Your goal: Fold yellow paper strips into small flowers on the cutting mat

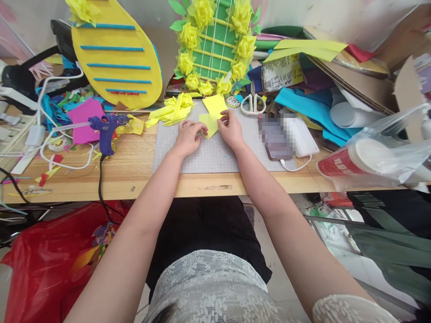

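Note:
A small yellow paper piece (209, 123) is between my two hands, over the grey gridded cutting mat (198, 163). My left hand (189, 137) has its fingers curled in at the paper's left edge, pinching it. On the right edge, the thumb and fingers of my right hand (230, 128) close on the same piece. Just behind it lies a stack of yellow paper (215, 103). Yellow paper strips and petals (173, 111) are heaped left of that. White-handled scissors (253, 104) and a tape roll (233, 102) rest beyond my right hand.
A purple glue gun (107, 130) stands left with its black cord hanging over the edge. A phone (274, 137) and a white power bank (301, 134) lie right, near a bagged cup (343, 161). Behind stand a yellow board (117, 58) and a flower-edged green board (215, 49).

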Action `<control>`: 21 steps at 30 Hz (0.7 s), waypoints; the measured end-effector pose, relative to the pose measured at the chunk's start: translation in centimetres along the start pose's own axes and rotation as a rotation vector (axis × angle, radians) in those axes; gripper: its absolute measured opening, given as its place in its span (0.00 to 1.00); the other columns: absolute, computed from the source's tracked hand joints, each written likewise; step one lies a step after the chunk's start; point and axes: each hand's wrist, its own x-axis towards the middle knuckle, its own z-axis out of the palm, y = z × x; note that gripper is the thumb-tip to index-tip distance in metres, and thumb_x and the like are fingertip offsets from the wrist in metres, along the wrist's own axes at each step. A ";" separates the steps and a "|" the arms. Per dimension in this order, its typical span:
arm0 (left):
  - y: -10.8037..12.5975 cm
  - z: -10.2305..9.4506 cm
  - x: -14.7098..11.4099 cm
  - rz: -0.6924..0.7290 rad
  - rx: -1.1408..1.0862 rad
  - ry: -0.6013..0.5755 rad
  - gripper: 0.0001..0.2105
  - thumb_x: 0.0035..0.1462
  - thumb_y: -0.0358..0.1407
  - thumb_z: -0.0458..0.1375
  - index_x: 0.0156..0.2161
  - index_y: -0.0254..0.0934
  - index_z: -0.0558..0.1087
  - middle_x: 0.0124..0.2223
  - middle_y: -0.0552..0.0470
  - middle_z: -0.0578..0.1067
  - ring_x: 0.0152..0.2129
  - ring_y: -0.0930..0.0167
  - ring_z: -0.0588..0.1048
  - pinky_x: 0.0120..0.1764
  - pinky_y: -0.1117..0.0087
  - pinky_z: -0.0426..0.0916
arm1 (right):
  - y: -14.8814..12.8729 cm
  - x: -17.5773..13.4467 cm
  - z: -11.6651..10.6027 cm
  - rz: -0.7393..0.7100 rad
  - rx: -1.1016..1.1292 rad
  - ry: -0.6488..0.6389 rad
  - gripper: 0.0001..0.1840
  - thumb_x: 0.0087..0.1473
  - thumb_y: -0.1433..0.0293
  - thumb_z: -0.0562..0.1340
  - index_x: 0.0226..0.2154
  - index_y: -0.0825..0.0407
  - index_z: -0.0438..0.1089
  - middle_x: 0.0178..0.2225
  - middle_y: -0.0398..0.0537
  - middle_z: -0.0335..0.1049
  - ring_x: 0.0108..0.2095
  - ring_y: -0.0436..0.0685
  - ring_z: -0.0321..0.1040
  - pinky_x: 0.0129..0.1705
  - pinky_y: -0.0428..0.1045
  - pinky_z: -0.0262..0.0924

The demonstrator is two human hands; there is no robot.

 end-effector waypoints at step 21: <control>1.4 0.2 -0.5 -0.216 0.183 0.131 0.21 0.55 0.36 0.56 0.54 0.39 0.66 0.43 0.45 0.76 0.50 0.57 0.70 0.55 0.54 0.59 | -0.6 -0.5 0.1 -0.105 0.061 0.072 0.18 0.53 0.67 0.56 0.48 0.46 0.59 0.43 0.47 0.66 0.37 0.51 0.65 0.43 0.53 0.65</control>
